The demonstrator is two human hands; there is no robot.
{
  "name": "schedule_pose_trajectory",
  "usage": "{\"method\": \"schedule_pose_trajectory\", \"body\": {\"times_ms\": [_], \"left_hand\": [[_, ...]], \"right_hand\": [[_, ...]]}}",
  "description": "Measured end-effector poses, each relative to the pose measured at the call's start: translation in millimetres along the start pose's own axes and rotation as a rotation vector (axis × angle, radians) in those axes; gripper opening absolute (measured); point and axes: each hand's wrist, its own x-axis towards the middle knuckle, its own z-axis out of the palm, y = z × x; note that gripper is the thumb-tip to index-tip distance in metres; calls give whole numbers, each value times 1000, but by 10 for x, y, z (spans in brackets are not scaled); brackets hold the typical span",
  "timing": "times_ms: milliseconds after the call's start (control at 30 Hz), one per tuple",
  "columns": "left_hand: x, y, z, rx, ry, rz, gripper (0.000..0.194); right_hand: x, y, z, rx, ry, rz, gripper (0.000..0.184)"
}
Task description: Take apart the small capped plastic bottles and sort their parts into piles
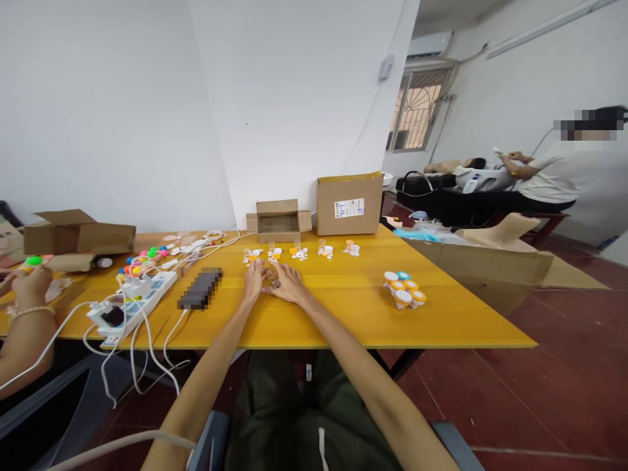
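My left hand (254, 280) is over the table, its fingers drawn together by a pile of small white and orange pieces (254, 254). What those fingers hold, if anything, is too small to make out. Close on its right, my right hand (288, 284) curls around a small clear jar (271, 279), which lies between the two hands and is partly covered. Just beyond my fingertips, more piles of tiny white pieces (299, 254) with orange or white lids run in a row, with clear jars (322, 244) standing behind several of them.
Lidded jars (403, 297) cluster at the right on the wooden table (343, 320). A black power bank (201, 289), a power strip (142, 304) and loose cables lie left. Cardboard boxes (349, 204) stand behind. A co-worker's hand (32, 284) is far left; another person sits right.
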Motion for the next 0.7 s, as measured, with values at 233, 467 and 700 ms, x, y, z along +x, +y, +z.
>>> {"method": "schedule_pose_trajectory", "body": {"times_ms": [233,467,700], "left_hand": [[33,13,-58,34,88,46,34],[33,26,-60,81,116,76,36],[30,38,-64,121,104,90,36]], "right_hand": [[-13,-100,-58,-103,-50,-69,55],[-15,-94,-78,-132,-45,-137,30],[-28,-11,-88,-142,-14,-137,16]]}}
